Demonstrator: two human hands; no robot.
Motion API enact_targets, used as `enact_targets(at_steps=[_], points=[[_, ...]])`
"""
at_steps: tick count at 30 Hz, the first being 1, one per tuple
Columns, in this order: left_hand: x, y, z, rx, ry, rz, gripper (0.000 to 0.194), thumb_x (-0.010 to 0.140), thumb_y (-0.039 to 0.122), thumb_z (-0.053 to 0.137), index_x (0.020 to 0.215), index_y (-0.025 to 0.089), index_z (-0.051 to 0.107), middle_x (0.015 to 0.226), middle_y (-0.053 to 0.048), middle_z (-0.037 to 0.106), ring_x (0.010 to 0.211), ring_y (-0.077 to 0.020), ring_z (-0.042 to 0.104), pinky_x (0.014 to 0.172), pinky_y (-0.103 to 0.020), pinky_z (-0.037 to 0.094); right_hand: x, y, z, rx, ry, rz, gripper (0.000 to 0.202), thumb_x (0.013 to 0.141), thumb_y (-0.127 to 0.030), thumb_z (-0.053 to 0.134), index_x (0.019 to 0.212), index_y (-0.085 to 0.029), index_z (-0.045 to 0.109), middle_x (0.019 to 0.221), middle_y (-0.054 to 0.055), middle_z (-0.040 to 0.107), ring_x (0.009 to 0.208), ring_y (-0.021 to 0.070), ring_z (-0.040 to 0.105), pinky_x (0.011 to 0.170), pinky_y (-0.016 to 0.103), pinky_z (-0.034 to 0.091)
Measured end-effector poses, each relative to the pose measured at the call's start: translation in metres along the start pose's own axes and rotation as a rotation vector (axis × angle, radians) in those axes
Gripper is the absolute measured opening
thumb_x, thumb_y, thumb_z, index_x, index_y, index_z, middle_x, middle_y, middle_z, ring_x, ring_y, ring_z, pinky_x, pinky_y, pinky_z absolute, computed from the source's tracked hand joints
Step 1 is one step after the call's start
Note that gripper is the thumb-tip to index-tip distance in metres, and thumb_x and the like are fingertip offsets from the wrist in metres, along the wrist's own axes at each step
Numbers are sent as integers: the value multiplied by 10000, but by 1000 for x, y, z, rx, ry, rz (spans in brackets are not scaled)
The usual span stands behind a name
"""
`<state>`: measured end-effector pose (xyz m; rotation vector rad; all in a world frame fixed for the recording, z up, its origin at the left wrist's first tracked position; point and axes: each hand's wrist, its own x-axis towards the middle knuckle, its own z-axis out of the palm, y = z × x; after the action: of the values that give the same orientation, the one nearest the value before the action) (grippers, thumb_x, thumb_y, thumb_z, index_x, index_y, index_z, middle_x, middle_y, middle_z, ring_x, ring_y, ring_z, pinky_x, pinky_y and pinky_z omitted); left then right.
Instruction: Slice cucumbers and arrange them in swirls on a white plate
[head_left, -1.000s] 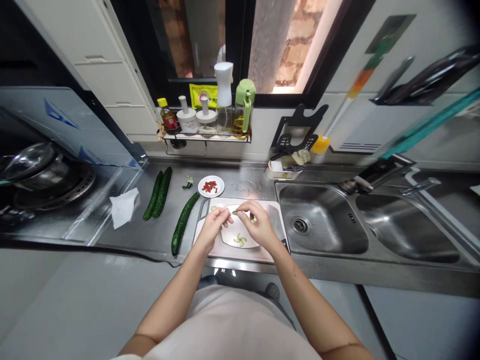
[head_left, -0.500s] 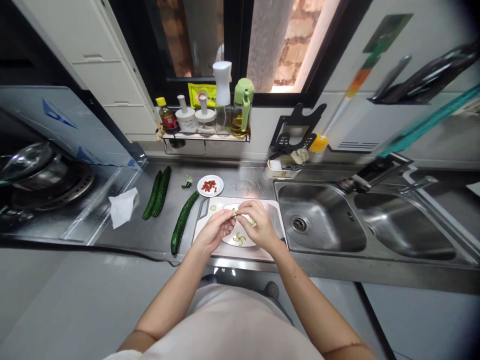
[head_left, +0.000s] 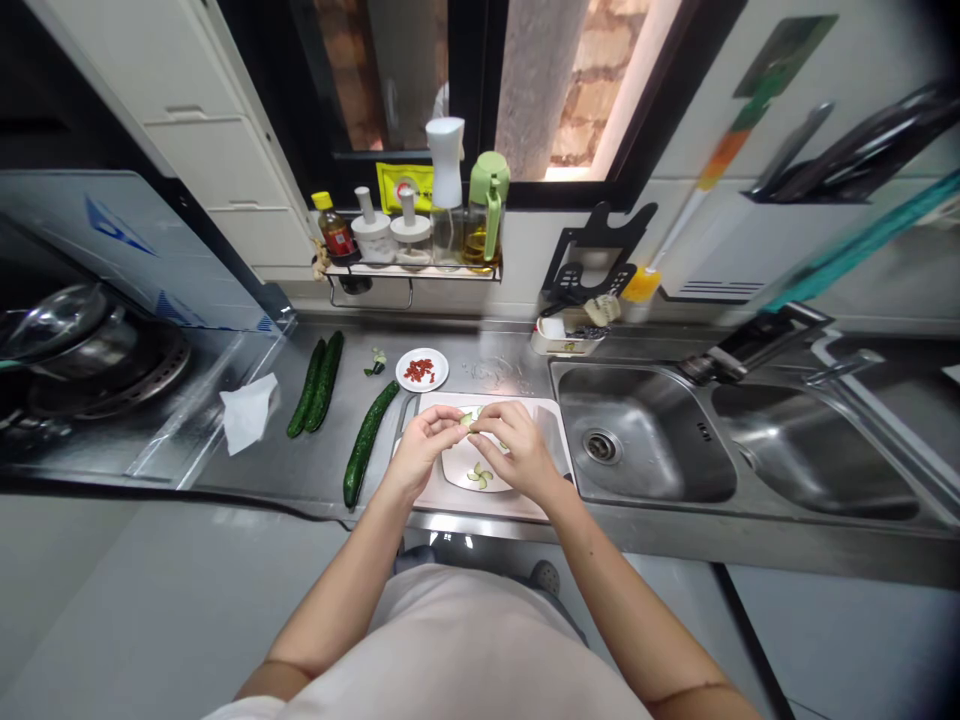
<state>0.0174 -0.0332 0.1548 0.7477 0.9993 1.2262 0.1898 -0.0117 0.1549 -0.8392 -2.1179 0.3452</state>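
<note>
Over a white plate [head_left: 457, 473] on the pink cutting board [head_left: 439, 499], my left hand [head_left: 426, 448] and my right hand [head_left: 515, 450] meet at their fingertips. Both pinch a small pale green cucumber piece [head_left: 466, 419] between them. Several curved cucumber slices [head_left: 480, 475] form a small fan on the near part of the plate. More green bits show partly behind my right fingers. Left of the board lies a whole cucumber [head_left: 367, 443]. A small white dish [head_left: 421, 371] with chopped red pieces stands just behind the board.
Two cucumbers [head_left: 316, 385] and a white paper sheet [head_left: 247, 413] lie at the left, near a stove with a pot [head_left: 67, 325]. Green scraps [head_left: 376, 362] are beside the dish. A double sink [head_left: 641, 430] is at the right. Bottles stand on a wall rack [head_left: 416, 270].
My left hand has shifted slightly up and turned, its fingers now lifted more around the piece. My right hand has barely moved. The view has shifted slightly.
</note>
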Motion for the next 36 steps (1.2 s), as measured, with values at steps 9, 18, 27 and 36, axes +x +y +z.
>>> enact_targets(at_steps=[9,18,27,36], points=[[-3,-3,5,40,29,117,402,633,262,814,958,182,591,741,38,604,705,-74,560,727,-207,413,3,-4,0,-3,-37,32,126,899,-257,528,903,-219,648,932,59,608,896,187,545,788,340,463],[-5,-3,9,156,72,208,362,668,288,790,950,190,585,769,23,602,717,-90,565,717,-213,431,4,-3,1,10,-57,52,109,888,-239,533,858,-222,637,917,50,604,871,181,533,773,332,456],[-5,-4,9,168,46,227,356,684,282,781,977,188,602,763,23,592,714,-88,552,712,-211,431,5,1,1,133,-87,86,85,880,-227,547,831,-226,616,903,38,599,877,179,532,803,340,452],[4,-12,0,195,37,190,349,680,283,777,993,170,673,828,-5,622,765,-105,556,745,-224,437,6,13,7,218,-140,126,118,874,-234,575,765,-213,612,853,21,615,857,164,538,802,323,428]])
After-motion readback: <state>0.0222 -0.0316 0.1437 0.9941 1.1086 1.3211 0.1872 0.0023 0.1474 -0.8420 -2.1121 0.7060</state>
